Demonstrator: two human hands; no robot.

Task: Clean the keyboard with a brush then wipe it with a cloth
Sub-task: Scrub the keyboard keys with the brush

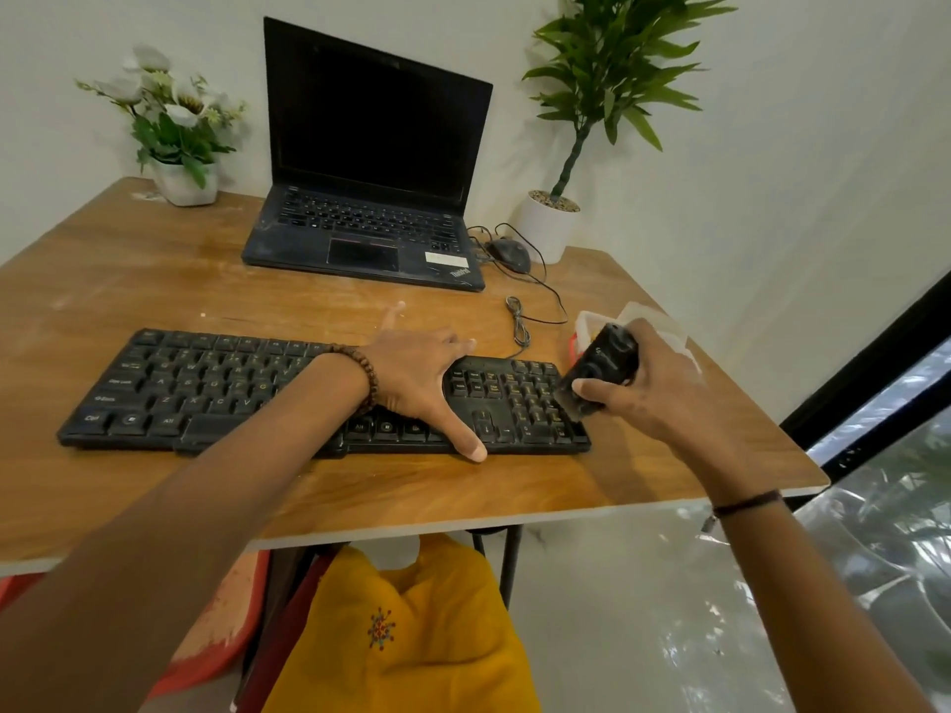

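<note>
A black keyboard (216,388) lies across the wooden table (154,270), close to its front edge. My left hand (417,375) rests flat on the keyboard's right-middle part, fingers spread, thumb over the front edge. My right hand (648,388) grips a black brush (599,370) and holds it on the number pad at the keyboard's right end. A white cloth (664,326) lies behind my right hand, partly hidden by it.
An open black laptop (370,198) stands at the back centre, a wired mouse (509,254) and loose cable (520,326) to its right. A flower pot (180,177) sits back left, a potted plant (550,223) back right. The table's right edge is near my right wrist.
</note>
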